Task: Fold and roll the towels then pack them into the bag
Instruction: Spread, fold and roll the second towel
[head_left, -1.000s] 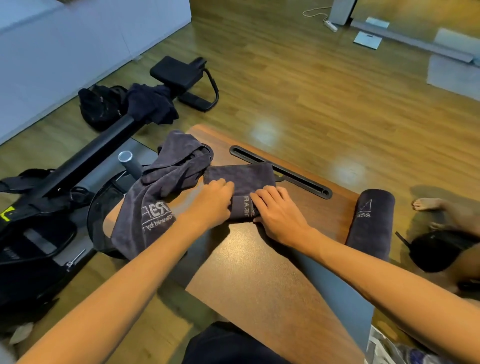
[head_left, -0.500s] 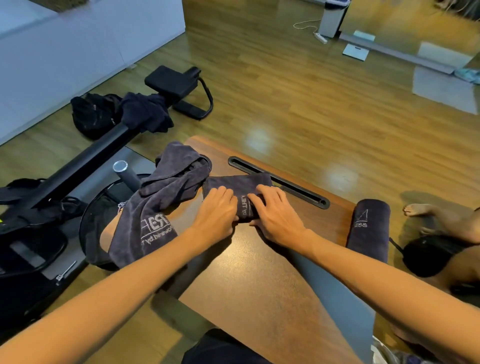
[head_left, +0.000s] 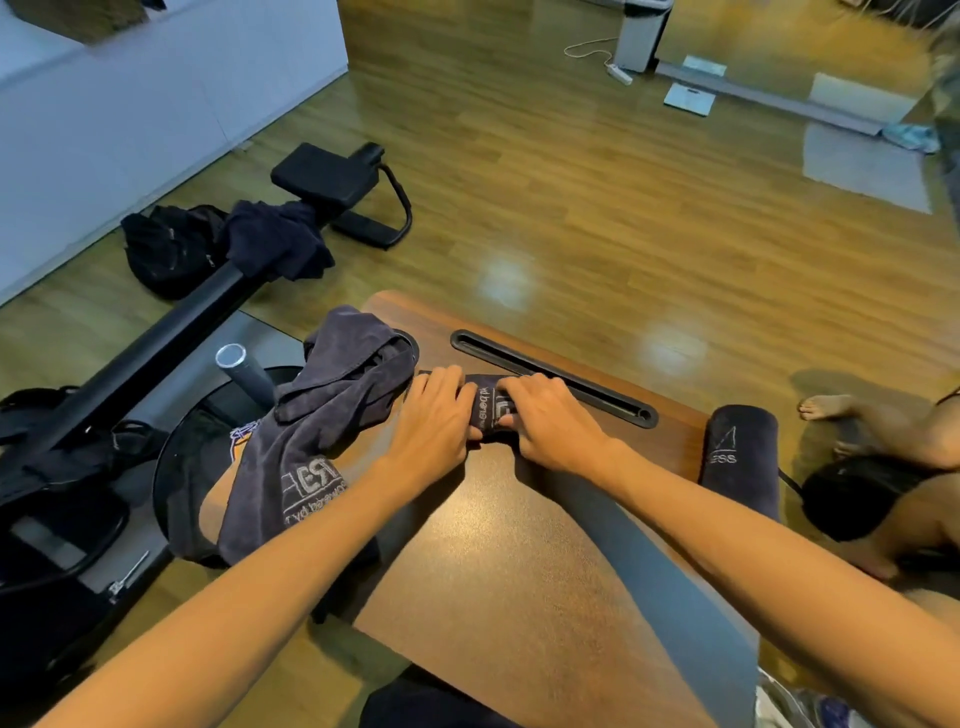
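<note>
Hands meet on the brown table (head_left: 519, 571): the left hand (head_left: 434, 415) and right hand (head_left: 550, 423) both curl their fingers around a small rolled dark towel (head_left: 488, 408). Beside it on the left lies a loose towel (head_left: 311, 415); on the right edge, a finished roll (head_left: 740, 457). Farther on the floor sits a black bag (head_left: 169, 247).

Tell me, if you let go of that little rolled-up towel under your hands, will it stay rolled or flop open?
The towel is soft cloth, so it would probably loosen without the left hand and right hand pressing it. The finished roll nearby keeps its shape, so a tight roll may hold. Being round, it might roll if pushed.
</note>
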